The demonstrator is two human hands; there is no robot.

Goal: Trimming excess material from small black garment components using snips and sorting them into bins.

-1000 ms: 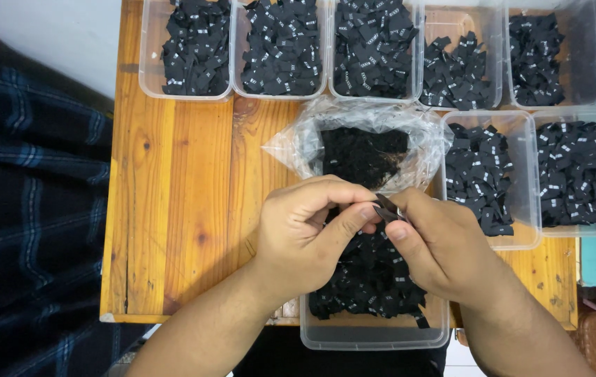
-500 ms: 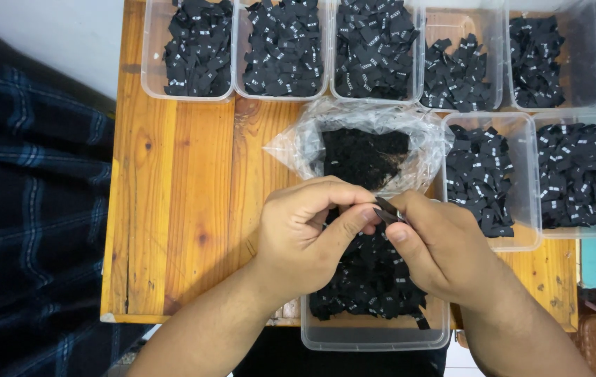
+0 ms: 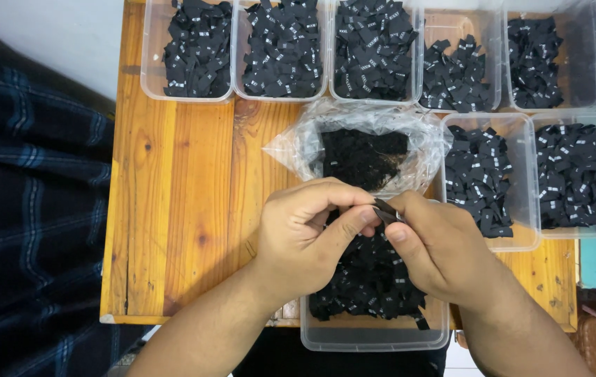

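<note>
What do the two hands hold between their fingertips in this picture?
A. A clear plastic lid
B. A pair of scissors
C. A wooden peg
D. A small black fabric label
D: the left hand and right hand meet on one small black label, pinched above a clear tub full of the same black labels.

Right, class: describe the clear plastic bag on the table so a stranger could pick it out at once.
Start at the wooden table with its clear plastic tubs of small black fabric labels. Just beyond the left hand and right hand, below the far row of tubs, lies the clear plastic bag. Unlike the rigid tubs, it is soft, crumpled and open-mouthed, holding one dark heap of black material.
</note>
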